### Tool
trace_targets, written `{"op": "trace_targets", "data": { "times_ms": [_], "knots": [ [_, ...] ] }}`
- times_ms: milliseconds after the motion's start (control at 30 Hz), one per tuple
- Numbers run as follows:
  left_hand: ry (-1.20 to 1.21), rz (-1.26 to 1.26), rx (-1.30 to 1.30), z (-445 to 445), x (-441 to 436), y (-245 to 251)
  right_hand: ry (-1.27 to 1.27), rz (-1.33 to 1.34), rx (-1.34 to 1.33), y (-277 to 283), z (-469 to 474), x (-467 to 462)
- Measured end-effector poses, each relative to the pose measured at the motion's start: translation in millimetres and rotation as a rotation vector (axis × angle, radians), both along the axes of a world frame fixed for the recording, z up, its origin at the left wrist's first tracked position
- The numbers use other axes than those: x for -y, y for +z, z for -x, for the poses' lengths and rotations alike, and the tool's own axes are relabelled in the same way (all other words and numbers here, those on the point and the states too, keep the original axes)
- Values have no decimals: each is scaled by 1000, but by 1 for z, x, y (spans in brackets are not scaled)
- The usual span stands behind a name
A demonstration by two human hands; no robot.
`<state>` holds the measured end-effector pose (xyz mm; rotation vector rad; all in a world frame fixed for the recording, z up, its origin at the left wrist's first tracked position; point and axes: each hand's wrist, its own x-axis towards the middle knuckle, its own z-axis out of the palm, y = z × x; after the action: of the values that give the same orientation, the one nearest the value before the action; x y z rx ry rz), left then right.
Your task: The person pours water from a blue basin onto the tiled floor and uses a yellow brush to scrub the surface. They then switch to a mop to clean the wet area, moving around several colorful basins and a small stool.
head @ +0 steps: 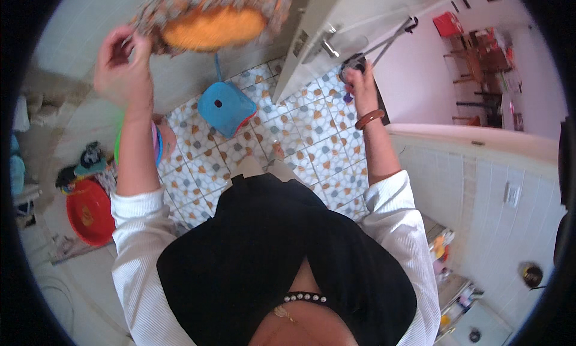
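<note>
Up at the top left, my left hand (123,67) pinches the edge of a round textile pad (213,28) between thumb and finger. The pad has a shaggy grey-and-orange fringe around an orange middle, blurred by motion; it looks like a mop pad. My right hand (362,87), with a brown bangle at the wrist, is raised beside the white door. Right by its fingers is a dark grey object (353,67), and thin metal rods (390,42) with a black end slant up from there. Whether my fingers grip these is unclear.
A blue dustpan (227,107) lies on the pebble-patterned tile floor (310,116). The white door (310,44) with a metal lever handle (330,44) stands ajar. At left are a red basin (90,211) and several coloured basins (157,141). Beyond the doorway stand wooden chairs (468,78).
</note>
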<state>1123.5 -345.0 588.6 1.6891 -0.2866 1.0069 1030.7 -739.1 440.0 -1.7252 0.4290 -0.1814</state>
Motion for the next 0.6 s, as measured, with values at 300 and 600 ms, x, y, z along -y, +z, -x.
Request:
{"op": "trace_targets", "data": {
  "times_ms": [300, 600],
  "knots": [
    [-445, -75, -131, 55, 0, 27, 433, 3, -212, -65, 119, -179],
    [-898, 5, -459, 115, 71, 35, 108, 191, -49, -47, 103, -281]
  ]
}}
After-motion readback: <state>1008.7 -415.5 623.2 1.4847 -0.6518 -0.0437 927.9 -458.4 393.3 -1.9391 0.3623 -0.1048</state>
